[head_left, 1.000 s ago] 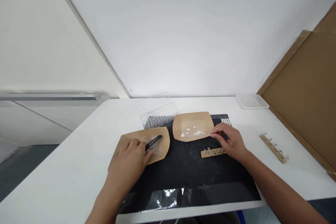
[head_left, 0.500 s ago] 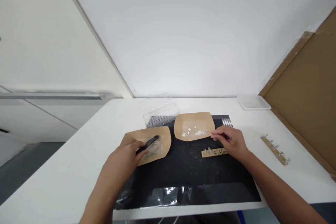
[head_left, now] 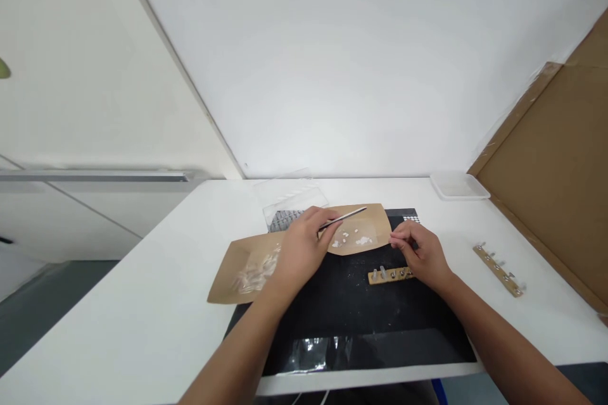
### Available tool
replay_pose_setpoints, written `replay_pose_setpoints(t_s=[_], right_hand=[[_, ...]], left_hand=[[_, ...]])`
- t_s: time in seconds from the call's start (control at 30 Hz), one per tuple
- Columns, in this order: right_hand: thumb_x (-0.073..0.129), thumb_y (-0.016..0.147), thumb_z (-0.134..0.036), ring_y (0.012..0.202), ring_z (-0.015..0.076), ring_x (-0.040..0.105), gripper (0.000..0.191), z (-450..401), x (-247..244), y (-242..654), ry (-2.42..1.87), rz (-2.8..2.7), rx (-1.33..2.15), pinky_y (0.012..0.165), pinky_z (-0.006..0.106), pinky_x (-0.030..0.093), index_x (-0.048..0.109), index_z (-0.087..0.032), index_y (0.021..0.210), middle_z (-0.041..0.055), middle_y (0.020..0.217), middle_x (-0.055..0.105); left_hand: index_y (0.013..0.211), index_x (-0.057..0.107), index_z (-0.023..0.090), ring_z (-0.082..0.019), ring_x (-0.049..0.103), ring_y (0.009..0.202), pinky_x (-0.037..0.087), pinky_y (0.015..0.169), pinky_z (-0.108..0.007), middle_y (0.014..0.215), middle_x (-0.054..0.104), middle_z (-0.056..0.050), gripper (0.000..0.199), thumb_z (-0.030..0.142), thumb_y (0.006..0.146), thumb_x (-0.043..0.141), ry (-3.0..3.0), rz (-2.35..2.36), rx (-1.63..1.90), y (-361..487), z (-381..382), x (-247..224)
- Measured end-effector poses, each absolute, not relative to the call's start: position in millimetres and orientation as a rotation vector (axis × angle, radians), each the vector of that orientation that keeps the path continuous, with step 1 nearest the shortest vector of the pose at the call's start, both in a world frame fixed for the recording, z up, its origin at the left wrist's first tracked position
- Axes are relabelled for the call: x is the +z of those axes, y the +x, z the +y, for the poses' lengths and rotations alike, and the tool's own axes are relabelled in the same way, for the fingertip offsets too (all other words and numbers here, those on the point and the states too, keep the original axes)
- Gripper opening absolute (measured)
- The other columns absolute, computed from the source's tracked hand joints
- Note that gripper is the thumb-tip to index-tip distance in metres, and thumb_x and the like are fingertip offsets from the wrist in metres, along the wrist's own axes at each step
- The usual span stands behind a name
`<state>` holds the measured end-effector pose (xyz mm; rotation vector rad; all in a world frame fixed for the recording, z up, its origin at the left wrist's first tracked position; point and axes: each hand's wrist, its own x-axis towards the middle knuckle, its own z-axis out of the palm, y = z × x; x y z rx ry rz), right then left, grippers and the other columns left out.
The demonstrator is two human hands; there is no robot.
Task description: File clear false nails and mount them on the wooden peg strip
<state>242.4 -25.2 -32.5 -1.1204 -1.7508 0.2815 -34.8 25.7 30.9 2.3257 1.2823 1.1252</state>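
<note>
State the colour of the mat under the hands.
The mat is black with pale specks; the head view shows it best.

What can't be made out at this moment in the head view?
All in the head view:
White bits on the kraft paper tray: too small to identify.
Tweezers: tips too thin to show whether they grip anything.
Right hand: its fingers hide whether it holds something.
Grey gridded sheet: partly hidden by the left hand.

1 head-worn view, looking forward and down, from above and behind the left hand (head_left: 301, 247) and right hand (head_left: 420, 254), near the tabletop (head_left: 156, 304), wall (head_left: 332, 76) beyond both hands
</note>
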Motion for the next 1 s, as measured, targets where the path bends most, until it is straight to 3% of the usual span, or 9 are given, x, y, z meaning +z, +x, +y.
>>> replay_pose_setpoints(t_s=[0.23, 0.47, 0.7, 0.8, 1.0], right_hand=[[0.063, 0.103, -0.018, 0.075, 0.0163, 0.063, 0.012, -18.4, -19.1, 226.2, -1.035, -1.885, 0.007, 0.065, 0.028, 0.051, 0.059, -0.024, 0.093, 0.0021, 0.084, 0.064], [0.062, 0.104, -0.02, 0.077, 0.0186, 0.061, 0.014, 10.7, -5.2, 194.7, -0.954, -1.961, -0.252, 0.068, 0.032, 0.052, 0.058, -0.024, 0.091, 0.0052, 0.085, 0.067], [0.062, 0.102, -0.015, 0.08, 0.0194, 0.065, 0.014, 13.7, -15.4, 186.7, -0.964, -1.908, -0.188, 0.071, 0.034, 0.056, 0.062, -0.024, 0.092, 0.0058, 0.088, 0.069], [0.061, 0.102, -0.015, 0.083, 0.0193, 0.067, 0.013, 13.1, -13.1, 190.8, -1.006, -1.875, -0.06, 0.073, 0.034, 0.058, 0.062, -0.025, 0.094, 0.0047, 0.089, 0.069], [0.058, 0.103, -0.014, 0.077, 0.0182, 0.061, 0.019, 11.1, -15.0, 190.7, -1.046, -1.83, 0.039, 0.067, 0.032, 0.052, 0.055, -0.025, 0.087, 0.0025, 0.082, 0.061]], left_hand=[[0.106, 0.076, 0.021, -0.022, 0.074, 0.094, 0.057, 0.087, -0.033, 0.101, 0.079, -0.007, 0.019, 0.031, 0.103, 0.06, 2.303, 1.188, 1.192, -10.4, 30.8, -1.9], [0.103, 0.078, 0.022, -0.017, 0.07, 0.078, 0.055, 0.069, -0.026, 0.09, 0.077, -0.003, 0.018, 0.033, 0.101, 0.064, 2.006, 1.138, 1.148, -13.1, 17.4, -7.0], [0.113, 0.08, 0.024, -0.015, 0.068, 0.074, 0.055, 0.063, -0.023, 0.087, 0.073, -0.004, 0.024, 0.035, 0.101, 0.062, 1.835, 1.066, 1.093, -15.3, 10.3, -4.9], [0.124, 0.078, 0.025, -0.014, 0.065, 0.067, 0.053, 0.05, -0.02, 0.085, 0.07, -0.004, 0.03, 0.036, 0.102, 0.061, 1.752, 1.012, 1.035, -14.5, 9.9, -5.3], [0.121, 0.081, 0.025, -0.012, 0.062, 0.06, 0.05, 0.044, -0.018, 0.079, 0.069, -0.002, 0.029, 0.034, 0.1, 0.063, 1.754, 0.974, 1.034, -14.6, 11.2, -7.0]])
